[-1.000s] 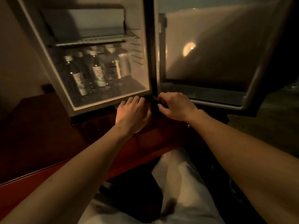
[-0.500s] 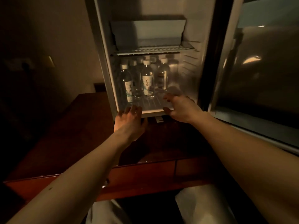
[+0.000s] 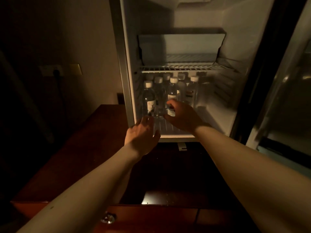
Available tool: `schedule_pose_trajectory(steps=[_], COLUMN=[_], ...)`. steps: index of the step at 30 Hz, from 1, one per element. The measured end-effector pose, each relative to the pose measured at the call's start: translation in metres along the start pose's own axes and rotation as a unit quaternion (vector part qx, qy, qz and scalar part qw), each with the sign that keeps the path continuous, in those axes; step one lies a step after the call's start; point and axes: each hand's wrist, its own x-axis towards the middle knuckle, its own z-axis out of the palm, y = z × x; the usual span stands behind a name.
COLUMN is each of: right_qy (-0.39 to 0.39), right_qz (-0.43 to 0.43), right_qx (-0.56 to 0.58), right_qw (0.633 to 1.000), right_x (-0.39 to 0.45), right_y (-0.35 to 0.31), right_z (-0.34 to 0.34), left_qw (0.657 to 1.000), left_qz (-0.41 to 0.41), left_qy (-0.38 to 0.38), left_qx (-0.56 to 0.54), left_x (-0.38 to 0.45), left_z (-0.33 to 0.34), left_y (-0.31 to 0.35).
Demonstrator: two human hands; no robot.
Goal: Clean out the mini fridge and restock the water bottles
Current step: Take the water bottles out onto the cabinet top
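Observation:
The mini fridge (image 3: 126,81) stands open on a dark wooden cabinet (image 3: 101,135). Several clear water bottles with white caps stand in rows on its lower floor. My right hand (image 3: 182,116) reaches inside and curls round the front middle water bottle (image 3: 173,93), thumb above and fingers below its label. My left hand (image 3: 143,132) is at the fridge's front edge with straight fingers. Its fingertips are near the base of the front left bottle (image 3: 149,100); whether they touch it is unclear.
A wire shelf (image 3: 185,67) sits above the bottles, with a white box compartment (image 3: 180,46) on it. The fridge door (image 3: 286,98) hangs open at the right. A wall socket with a plug (image 3: 53,70) is at the left. A drawer handle (image 3: 108,218) is below.
Both hands moved from the fridge's lower front edge into the fridge. The right hand reached the front middle bottle and curled round it. The view moved closer.

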Motion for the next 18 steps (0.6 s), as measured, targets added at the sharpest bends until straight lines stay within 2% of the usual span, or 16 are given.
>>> schedule_pose_trajectory(steps=[5,9,15,18], right_qy=[0.028,-0.003,0.027,0.069], right_qz=[0.003,0.011,0.052,0.067], right_qx=[0.074,0.117,0.142,0.148], right_qw=[0.997,0.993,0.988,0.984], right_x=[0.028,0.046,0.083,0.089], right_y=[-0.011,-0.019,-0.014,-0.02], right_z=[0.009,0.021,0.057,0.055], left_qw=[0.999,0.997,0.995,0.995], left_qz=[-0.019,-0.047,-0.063,-0.059], left_qy=[0.022,0.019,0.049,0.053], left_qx=[-0.018,-0.052,-0.054,-0.057], left_x=[0.009,0.016,0.023,0.023], left_z=[0.005,0.011,0.016,0.017], left_y=[-0.003,-0.001,-0.001,-0.002])
